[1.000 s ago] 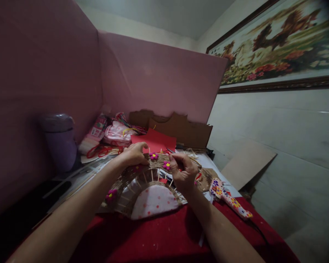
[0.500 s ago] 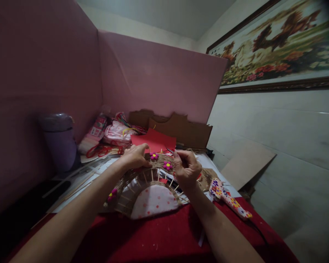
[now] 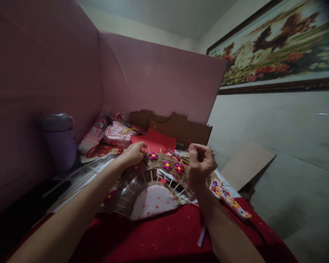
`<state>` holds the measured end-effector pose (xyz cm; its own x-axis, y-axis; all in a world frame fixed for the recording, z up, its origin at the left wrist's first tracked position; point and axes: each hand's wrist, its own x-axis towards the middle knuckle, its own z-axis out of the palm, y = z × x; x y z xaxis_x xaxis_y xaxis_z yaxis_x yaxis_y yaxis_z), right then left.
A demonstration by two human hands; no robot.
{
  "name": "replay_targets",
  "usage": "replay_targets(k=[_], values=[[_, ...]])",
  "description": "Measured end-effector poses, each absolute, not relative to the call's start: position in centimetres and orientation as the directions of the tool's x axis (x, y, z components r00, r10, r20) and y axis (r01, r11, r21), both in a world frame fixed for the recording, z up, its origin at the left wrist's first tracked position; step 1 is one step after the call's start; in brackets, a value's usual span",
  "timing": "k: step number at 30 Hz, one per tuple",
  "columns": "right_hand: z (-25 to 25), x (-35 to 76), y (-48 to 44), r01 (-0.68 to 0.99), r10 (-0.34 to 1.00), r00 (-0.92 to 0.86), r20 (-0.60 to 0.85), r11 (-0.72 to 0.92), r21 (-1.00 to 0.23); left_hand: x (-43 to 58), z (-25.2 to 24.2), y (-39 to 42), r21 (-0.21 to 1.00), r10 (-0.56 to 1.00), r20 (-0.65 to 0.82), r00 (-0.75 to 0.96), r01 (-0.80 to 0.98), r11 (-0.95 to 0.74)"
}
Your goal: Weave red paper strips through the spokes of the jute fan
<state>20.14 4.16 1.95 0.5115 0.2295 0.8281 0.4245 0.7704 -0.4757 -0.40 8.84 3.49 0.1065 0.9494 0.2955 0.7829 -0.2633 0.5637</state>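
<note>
A half-round woven twine piece (image 3: 142, 165) with thin sticks and magenta flowers (image 3: 166, 165) lies in front of me. At its base sits a white half-circle with red dots (image 3: 153, 202). My left hand (image 3: 133, 154) is closed on the upper left rim of the woven piece. Raised above the right part of the rim, my right hand (image 3: 201, 166) is pinched, and a small red strand (image 3: 190, 141) pokes out above its fingertips. What else lies inside that pinch is hidden.
A flower-patterned glue gun (image 3: 230, 201) rests at right on the red cloth (image 3: 142, 237). Behind are scissors (image 3: 173, 152), red paper (image 3: 156, 139) and torn cardboard (image 3: 178, 128). A purple tumbler (image 3: 59, 142) stands left, beside bagged craft supplies (image 3: 117, 132).
My right hand has moved right and slightly up, off the woven rim, uncovering another magenta flower and the scissors. The red strand now shows at its fingertips. My left hand shifted slightly left.
</note>
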Motion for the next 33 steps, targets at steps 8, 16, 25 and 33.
replay_targets(k=[8, 16, 25, 33], values=[[2.2, 20.5, 4.7, 0.411, 0.238, 0.558, 0.795, 0.753, -0.514, -1.4, 4.5, 9.5, 0.596, 0.948, 0.307, 0.085, 0.759, -0.261], [1.8, 20.2, 4.9, 0.365, 0.29, 0.532, 0.796, 0.769, -0.525, -4.3, 6.2, 10.3, 0.621, 0.938, 0.344, 0.028, 0.742, -0.25], [1.6, 20.4, 5.3, 0.395, 0.295, 0.517, 0.803, 0.75, -0.53, -4.6, 5.1, 10.1, 0.603, 0.926, 0.37, 0.068, 0.741, -0.295], [1.5, 20.5, 5.5, 0.363, 0.299, 0.527, 0.796, 0.767, -0.528, -4.3, 5.0, 9.4, 0.576, 0.916, 0.395, 0.065, 0.76, -0.302]])
